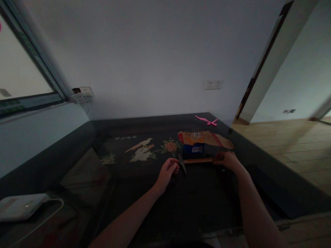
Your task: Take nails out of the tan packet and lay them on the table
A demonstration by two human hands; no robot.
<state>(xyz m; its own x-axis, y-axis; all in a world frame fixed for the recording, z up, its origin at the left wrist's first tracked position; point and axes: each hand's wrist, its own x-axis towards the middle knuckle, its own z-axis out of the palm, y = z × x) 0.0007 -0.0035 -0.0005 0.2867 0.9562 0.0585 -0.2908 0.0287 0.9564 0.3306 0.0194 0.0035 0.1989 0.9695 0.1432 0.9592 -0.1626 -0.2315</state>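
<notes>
Bare forearms [139, 208] come nearest us, on the near side of the blue box [187, 149] on the dark table [199, 206]. We see the hammer [198, 161] running crosswise just in front of that box. Our right hand [227, 160] curls round the handle end; our left hand [168, 168] has bent fingers beside the hammerhead, and we can't tell if it grips. We'd judge it stiff, head-heavy, not fragile, wood-look handle not very slippery; best hold is well back on the handle. Brown packaging [219, 141] lies behind the box, pink ribbon [210, 122] farther beyond, white device [20, 206] well left. We reckon the box crowds the handle most.
</notes>
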